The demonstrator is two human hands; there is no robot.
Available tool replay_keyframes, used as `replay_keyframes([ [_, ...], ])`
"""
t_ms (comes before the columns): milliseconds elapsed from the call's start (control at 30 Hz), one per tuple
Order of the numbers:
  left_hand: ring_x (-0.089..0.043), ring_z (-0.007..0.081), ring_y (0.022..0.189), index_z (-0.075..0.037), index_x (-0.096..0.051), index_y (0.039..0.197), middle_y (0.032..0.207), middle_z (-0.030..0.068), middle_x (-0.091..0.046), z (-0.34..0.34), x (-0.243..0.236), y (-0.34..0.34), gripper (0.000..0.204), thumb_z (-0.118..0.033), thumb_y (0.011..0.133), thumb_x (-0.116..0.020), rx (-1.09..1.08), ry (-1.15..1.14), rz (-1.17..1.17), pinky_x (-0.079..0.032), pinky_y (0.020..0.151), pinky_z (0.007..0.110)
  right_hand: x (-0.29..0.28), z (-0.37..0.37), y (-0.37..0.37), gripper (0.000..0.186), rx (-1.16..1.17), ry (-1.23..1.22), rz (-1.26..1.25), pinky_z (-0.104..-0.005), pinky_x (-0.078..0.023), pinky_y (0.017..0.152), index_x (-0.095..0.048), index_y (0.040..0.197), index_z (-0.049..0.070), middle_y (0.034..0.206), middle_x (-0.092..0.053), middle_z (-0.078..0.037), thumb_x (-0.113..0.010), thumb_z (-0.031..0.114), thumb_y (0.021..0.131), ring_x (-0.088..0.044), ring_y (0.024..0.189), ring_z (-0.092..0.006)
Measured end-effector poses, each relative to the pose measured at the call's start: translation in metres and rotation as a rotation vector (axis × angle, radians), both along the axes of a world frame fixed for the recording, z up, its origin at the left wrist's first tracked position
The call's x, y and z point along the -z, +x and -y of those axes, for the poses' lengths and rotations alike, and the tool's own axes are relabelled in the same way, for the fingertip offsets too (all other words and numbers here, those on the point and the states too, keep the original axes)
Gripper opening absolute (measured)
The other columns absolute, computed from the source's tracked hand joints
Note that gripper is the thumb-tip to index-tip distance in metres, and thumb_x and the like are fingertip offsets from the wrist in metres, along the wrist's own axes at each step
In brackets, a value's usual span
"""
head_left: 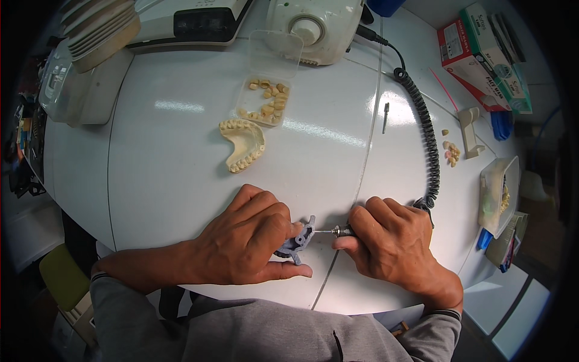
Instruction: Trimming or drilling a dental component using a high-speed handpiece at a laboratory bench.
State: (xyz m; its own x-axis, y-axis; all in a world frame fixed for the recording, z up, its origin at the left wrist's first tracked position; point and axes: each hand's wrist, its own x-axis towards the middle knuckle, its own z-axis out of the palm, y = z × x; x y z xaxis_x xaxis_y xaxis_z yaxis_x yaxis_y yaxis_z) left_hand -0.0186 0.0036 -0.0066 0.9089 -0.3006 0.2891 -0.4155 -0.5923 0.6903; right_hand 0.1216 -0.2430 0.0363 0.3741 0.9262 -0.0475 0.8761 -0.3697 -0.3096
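Observation:
A grey dental framework [297,242], curved and with small projecting arms, is pinched between the thumb and fingers of my left hand [241,238]. My right hand [391,240] is closed around a rotary handpiece [345,231], most of it hidden in the grip. The handpiece's thin bur [324,231] points left, its tip at the framework's right edge; whether it spins I cannot tell. Both hands are low over the near part of the white table. Beyond my left hand lies a cream plaster dental model [244,145], a horseshoe-shaped arch with teeth.
A clear lidded box [276,54] of tooth-coloured crowns lies behind the model. The handpiece's coiled black cord [429,139] runs back to a white control unit [313,30]. A loose bur [386,117], small tooth pieces [451,154], a handpiece rest [469,133] and a plastic tub [490,196] are on the right.

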Motion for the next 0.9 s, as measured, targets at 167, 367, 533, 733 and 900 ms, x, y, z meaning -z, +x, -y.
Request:
replay_keyframes([
  [167,-0.060,0.0229,0.084,-0.001,-0.058,0.115,0.091,0.0096,-0.062,0.0006,0.0006,-0.0005,0.073,-0.056,0.082,-0.094,-0.001,0.002,-0.001,-0.041,0.082,0.044,-0.0005,-0.0008,-0.0004,0.049,0.001,-0.006,-0.004,-0.0306,-0.045,0.041,-0.063,0.085,0.012,0.070,-0.055,0.000,-0.069,0.057,0.103,-0.061,0.054,-0.0126],
  [367,-0.060,0.0231,0.085,-0.001,-0.059,0.115,0.091,0.0096,-0.063,-0.0006,-0.0002,-0.0009,0.073,-0.056,0.082,-0.093,0.006,0.012,-0.003,-0.041,0.083,0.044,0.0021,-0.0010,-0.0027,0.047,0.012,0.001,0.006,-0.0306,-0.046,0.042,-0.063,0.087,0.013,0.072,-0.055,0.000,-0.069,0.057,0.103,-0.061,0.055,-0.0127],
  [533,-0.060,0.0234,0.085,-0.001,-0.059,0.115,0.092,0.0099,-0.063,-0.0007,-0.0004,-0.0007,0.073,-0.056,0.082,-0.094,0.006,0.010,-0.004,-0.041,0.083,0.044,0.0042,-0.0008,-0.0051,0.045,0.032,0.011,0.043,-0.0302,-0.047,0.043,-0.063,0.090,0.013,0.073,-0.054,0.000,-0.071,0.055,0.103,-0.060,0.055,-0.0124],
  [733,-0.060,0.0236,0.085,-0.001,-0.059,0.115,0.092,0.0100,-0.063,-0.0008,-0.0008,-0.0004,0.072,-0.055,0.082,-0.094,0.008,0.009,-0.002,-0.041,0.082,0.043,0.0035,-0.0010,-0.0052,0.045,0.029,0.002,0.047,-0.0300,-0.047,0.044,-0.064,0.090,0.012,0.072,-0.054,0.000,-0.071,0.055,0.103,-0.059,0.055,-0.0123],
  [900,-0.060,0.0234,0.085,-0.001,-0.059,0.114,0.091,0.0096,-0.063,-0.0001,-0.0011,-0.0006,0.072,-0.055,0.082,-0.094,0.005,0.005,-0.007,-0.041,0.082,0.043,0.0040,-0.0012,-0.0066,0.046,0.037,0.006,0.050,-0.0296,-0.047,0.044,-0.064,0.090,0.013,0.073,-0.055,0.000,-0.071,0.056,0.103,-0.059,0.055,-0.0120],
])
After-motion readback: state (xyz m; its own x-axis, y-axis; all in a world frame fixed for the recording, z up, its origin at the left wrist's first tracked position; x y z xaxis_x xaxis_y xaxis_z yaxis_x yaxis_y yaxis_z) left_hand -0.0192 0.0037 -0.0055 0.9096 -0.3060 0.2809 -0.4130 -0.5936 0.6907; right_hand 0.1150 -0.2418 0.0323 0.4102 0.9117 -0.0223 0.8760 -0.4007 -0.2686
